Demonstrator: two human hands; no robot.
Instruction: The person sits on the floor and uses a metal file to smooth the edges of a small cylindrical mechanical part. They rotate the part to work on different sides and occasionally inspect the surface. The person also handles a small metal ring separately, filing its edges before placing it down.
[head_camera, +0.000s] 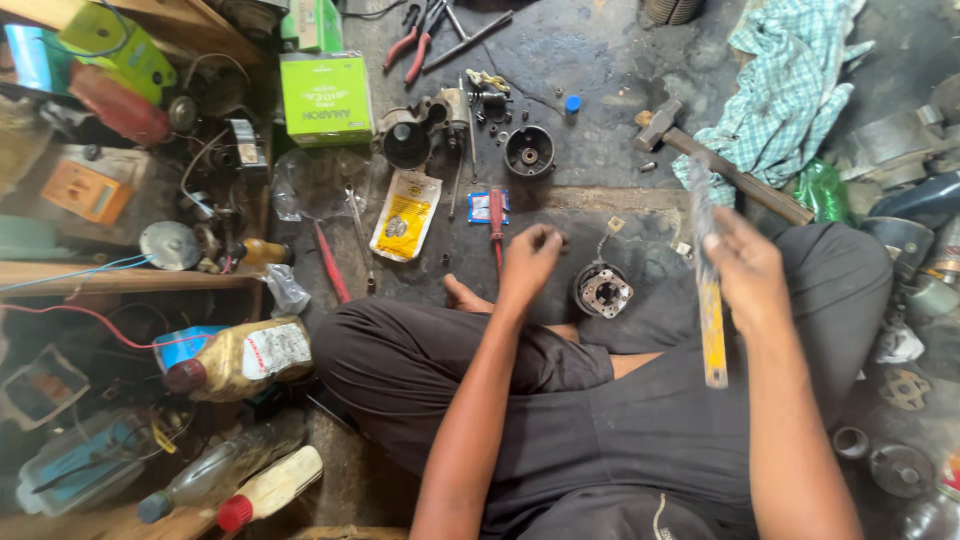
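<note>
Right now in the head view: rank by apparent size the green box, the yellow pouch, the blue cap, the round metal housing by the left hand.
1. Green box
2. Yellow pouch
3. Round metal housing, not far behind the pouch; it lies nearer the camera, so true size is unsure
4. Blue cap

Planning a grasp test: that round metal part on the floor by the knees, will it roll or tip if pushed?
The round metal part lies flat on its face, so probably slides rather than rolls. Looks solid metal, likely heavy for its size. Attached wire may snag.
</note>
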